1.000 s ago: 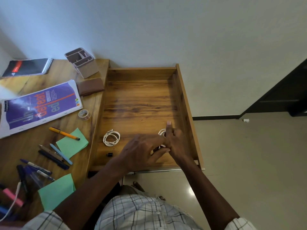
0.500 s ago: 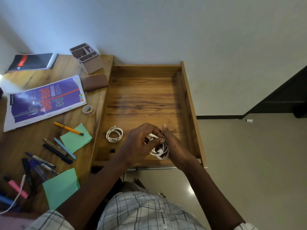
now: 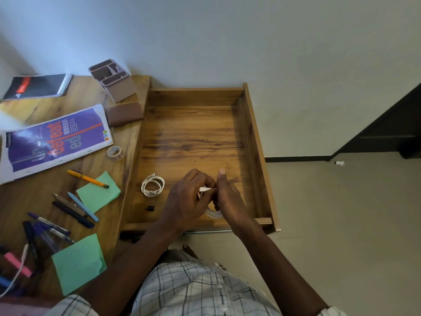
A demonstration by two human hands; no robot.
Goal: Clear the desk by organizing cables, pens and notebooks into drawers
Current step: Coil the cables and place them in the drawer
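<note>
Two hands together over the front right part of the open drawer (image 3: 259, 156), both on one held white cable (image 3: 214, 215): left hand (image 3: 185, 201) curled, pinching the white plug end; right hand (image 3: 229, 199) wrapped round the loops, thumb straight up. Also in the drawer: one coiled white cable (image 3: 153, 186) near the left wall, apart from the hands, and one small black piece (image 3: 150, 208) just in front of it. On the surface (image 3: 34, 197) to the left: two notebooks, one black spiral notebook (image 3: 36, 86) at the back and one purple notebook (image 3: 54, 140) nearer; two green pads, far pad (image 3: 99, 195) and near pad (image 3: 78, 263); one orange pen (image 3: 87, 179) with its tip on the far pad; one light-blue pen (image 3: 83, 206) beside two dark pens (image 3: 73, 213); a cluster of purple markers (image 3: 49, 226), too overlapped to count; one pink highlighter (image 3: 17, 264); one thin white lead (image 3: 16, 277) at the lower left edge; one tape roll (image 3: 115, 153); one brown wallet (image 3: 124, 114); one organiser (image 3: 112, 79).
</note>
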